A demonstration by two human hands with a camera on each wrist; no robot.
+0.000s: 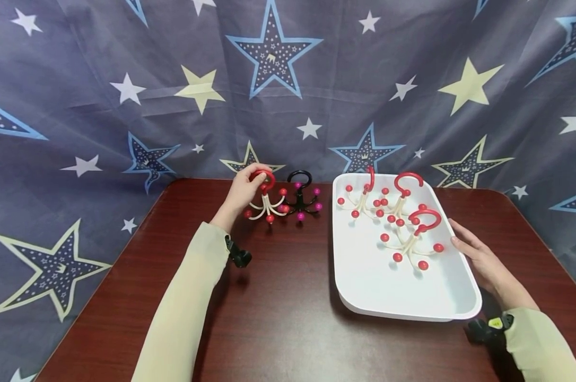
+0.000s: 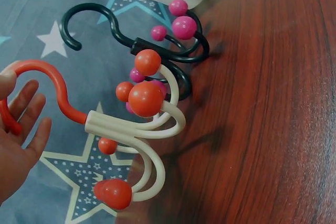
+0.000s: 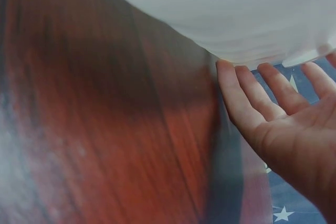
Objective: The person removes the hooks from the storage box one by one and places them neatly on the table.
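My left hand (image 1: 244, 190) grips the red top hook of a white multi-arm hook hanger (image 1: 266, 204) with red ball tips. In the left wrist view, the thumb of that hand (image 2: 21, 145) presses on the red hook, and the white arms (image 2: 152, 127) curve out below. A black hook hanger (image 1: 299, 201) with pink ball tips stands just right of it. My right hand (image 1: 481, 262) is at the right side of a white tray (image 1: 383, 286). In the right wrist view, straight fingers (image 3: 239, 90) touch the tray's outer wall (image 3: 210, 14).
Three more white hangers with red hooks stand in the tray: one at the back left (image 1: 363, 199), one at the back right (image 1: 401, 204), one nearer the middle (image 1: 409, 244). The dark red wooden table (image 1: 269, 307) ends at a star-patterned cloth (image 1: 288, 116).
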